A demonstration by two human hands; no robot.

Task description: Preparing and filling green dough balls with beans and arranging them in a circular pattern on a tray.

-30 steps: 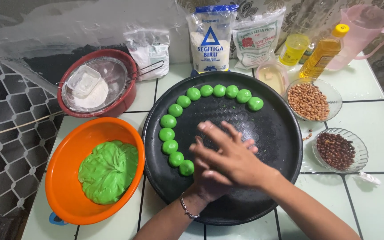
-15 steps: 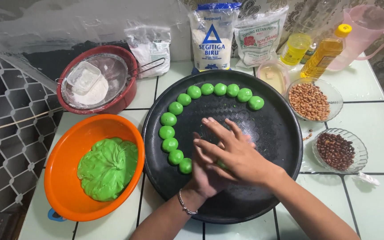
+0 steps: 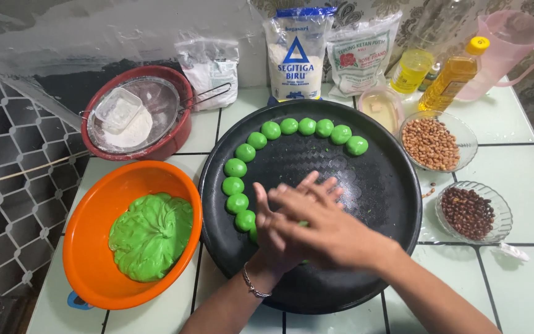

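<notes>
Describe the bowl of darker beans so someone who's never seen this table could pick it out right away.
Start at the big round black tray in the middle of the tiled table. Two clear glass bowls sit just off its right edge. The one you want is the nearer bowl of dark brown beans; the farther bowl of peanuts holds paler, tan ones.

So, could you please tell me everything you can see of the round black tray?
The black tray is round and flat with a low raised rim and a finely ribbed, slightly shiny surface, dotted with green crumbs. It lies level on the tiled table, its left edge close beside the orange bowl. Green dough balls sit in an arc along its upper and left side. Both hands, left hand and right hand, are pressed together above its front half.
</notes>
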